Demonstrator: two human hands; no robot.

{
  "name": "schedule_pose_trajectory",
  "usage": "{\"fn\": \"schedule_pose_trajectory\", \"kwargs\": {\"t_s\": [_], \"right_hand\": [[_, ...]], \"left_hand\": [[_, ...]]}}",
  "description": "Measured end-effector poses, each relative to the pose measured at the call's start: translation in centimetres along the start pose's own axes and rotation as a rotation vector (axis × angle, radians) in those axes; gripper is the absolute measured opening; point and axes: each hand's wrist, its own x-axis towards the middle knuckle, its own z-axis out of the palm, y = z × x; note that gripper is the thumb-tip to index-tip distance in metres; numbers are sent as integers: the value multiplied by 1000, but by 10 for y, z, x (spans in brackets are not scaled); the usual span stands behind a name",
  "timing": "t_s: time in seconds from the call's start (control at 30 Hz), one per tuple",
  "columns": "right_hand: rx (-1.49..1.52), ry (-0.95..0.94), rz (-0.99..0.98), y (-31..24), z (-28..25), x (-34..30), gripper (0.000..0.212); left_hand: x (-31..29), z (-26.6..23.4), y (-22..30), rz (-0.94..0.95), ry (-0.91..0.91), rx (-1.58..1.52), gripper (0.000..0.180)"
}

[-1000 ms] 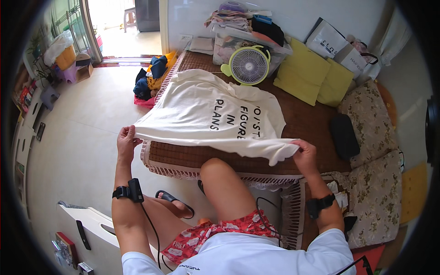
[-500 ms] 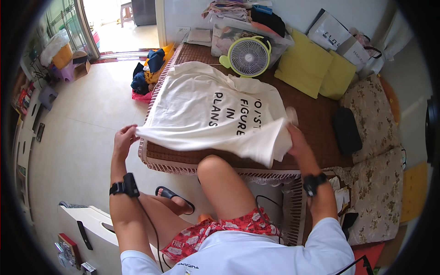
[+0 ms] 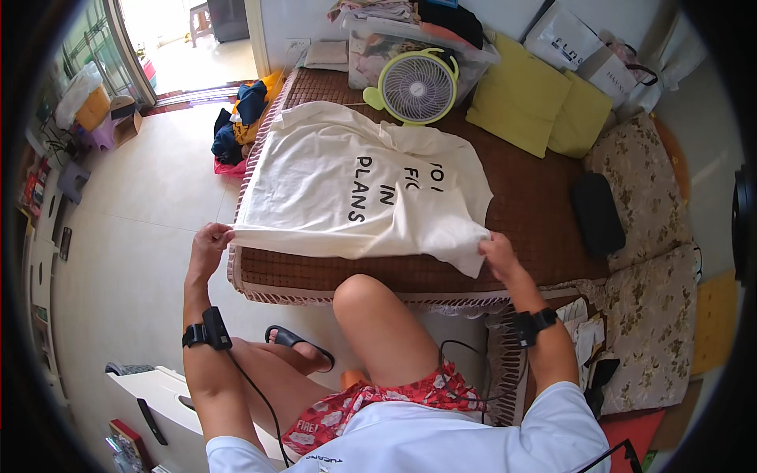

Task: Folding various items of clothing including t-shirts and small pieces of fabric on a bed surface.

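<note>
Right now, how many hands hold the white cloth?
2: the left hand at the near left, the right hand at the near right of the white cloth.

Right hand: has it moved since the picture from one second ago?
Yes, leftward: the right hand, pinching the white shirt, is now farther left of the black oblong object than it was then.
</note>
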Motion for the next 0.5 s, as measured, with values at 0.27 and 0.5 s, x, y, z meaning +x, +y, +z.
{"fn": "schedule_pose_trajectory", "kwargs": {"t_s": [0.27,0.5], "right_hand": [[-59,111,9,19,-44,-53,27],[-350,212,-442,-29,-63,-88,37]], "left_hand": [[-27,-9,65,67,-248,167,28],[-33,-16,64,384,99,-15,12]]}}
